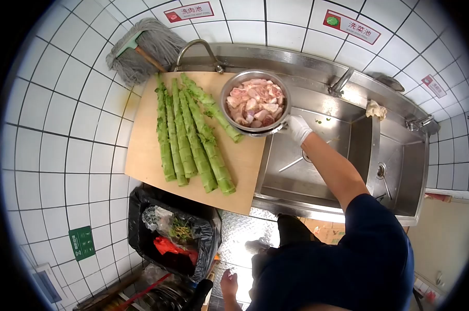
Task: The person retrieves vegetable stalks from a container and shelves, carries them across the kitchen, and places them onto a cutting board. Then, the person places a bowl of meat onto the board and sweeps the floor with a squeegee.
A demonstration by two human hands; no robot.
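Note:
My right hand [298,129], in a white glove, is closed on the near right edge of a round metal bowl [225,106]. Raw meat pieces [256,102] fill it, pale pink with some darker bits. A second metal rim shows just beneath the bowl. It is over the right side of a wooden board [141,150], close to the sink; whether it touches the board I cannot tell. Left of it lie several peeled-looking green celtuce stalks [193,140]. My left hand [229,283], bare, hangs low beside my body, fingers loosely apart, with nothing visible in it.
Right of the board is a steel sink [322,155] with a tap [341,83] and leaf scraps. A smaller basin [395,160] adjoins it, a cloth [376,110] on the ledge. A black-lined bin [136,217] stands below the board. A mop [136,49] leans behind.

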